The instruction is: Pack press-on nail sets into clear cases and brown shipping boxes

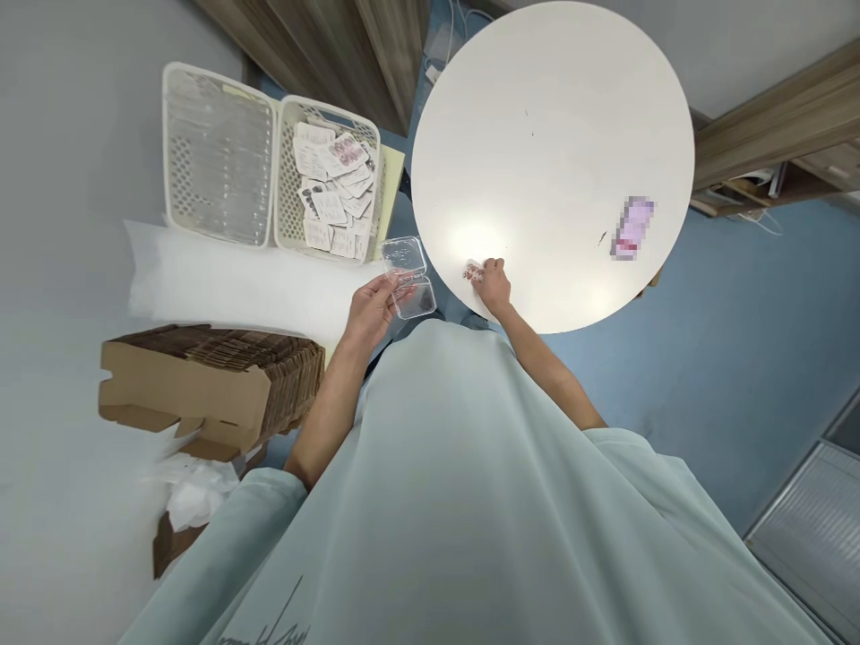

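Note:
My left hand (372,313) is closed on a clear plastic case (416,298), which hangs open at its hinge just left of the round table (557,116). Nothing shows inside its two halves. At the table's near edge my right hand (494,285) has its fingers closed on a small white card with reddish-brown spots (473,270). The card lies at or just above the tabletop; which of the two I cannot tell. To the left, a white basket (288,210) holds many loose printed cards (334,184).
Another white basket (167,161) holds stacked clear plastic cases (225,170). Below the baskets lies white wrapping sheet (235,285), then a row of folded cardboard boxes (188,385). A pixelated purple item (632,228) rests on the table's right side. Wooden furniture (772,125) stands at right.

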Tool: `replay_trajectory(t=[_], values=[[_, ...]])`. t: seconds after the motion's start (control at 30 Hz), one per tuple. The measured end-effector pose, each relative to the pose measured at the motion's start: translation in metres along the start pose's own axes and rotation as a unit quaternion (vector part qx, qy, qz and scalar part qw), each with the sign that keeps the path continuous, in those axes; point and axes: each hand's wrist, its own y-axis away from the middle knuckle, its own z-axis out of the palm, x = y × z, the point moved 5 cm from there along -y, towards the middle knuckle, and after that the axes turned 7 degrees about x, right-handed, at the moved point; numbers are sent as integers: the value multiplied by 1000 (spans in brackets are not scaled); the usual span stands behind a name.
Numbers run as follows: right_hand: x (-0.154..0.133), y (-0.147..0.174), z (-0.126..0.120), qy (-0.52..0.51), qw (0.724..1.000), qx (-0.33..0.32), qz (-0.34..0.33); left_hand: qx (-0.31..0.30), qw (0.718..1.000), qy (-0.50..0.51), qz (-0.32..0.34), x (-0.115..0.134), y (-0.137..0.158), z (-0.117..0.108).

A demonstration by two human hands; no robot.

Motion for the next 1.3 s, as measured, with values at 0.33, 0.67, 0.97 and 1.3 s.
replay_trajectory(t=[0.33,0.67,0.97,1.3], values=[[31,39,-50,-237,968,63,58,-97,994,-32,-31,-5,-7,49],[13,101,-152,-417,900,102,-77,-187,980,-45,-42,-11,4,109],[0,125,-163,-310,935,48,-168,-229,971,-62,-33,-2,28,140],[8,143,-175,-168,955,83,-229,-204,976,-69,-41,-7,35,147]])
